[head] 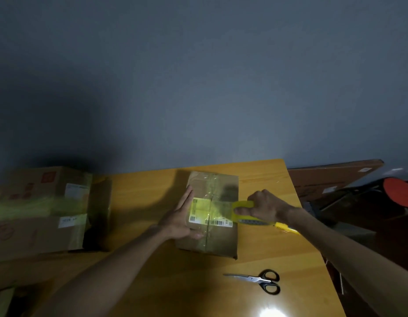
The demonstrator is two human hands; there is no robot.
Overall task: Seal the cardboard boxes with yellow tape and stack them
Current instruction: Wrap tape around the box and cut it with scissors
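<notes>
**Tape across the box lid**

Nearest us, our left forearm (107, 266) leads to the left hand (179, 218), laid flat with fingers straight on the small brown cardboard box (212, 241), we judge to steady it. The right hand (264, 209), just off the box's right edge, curls round the yellow tape roll (244, 205); its strip (210, 208) spans the lid.

The stacked boxes (38, 211) at the left worktop (198, 294) edge look blurred and cut off; the right hand (264, 209) covers most of the tape dispenser (243, 205).
</notes>
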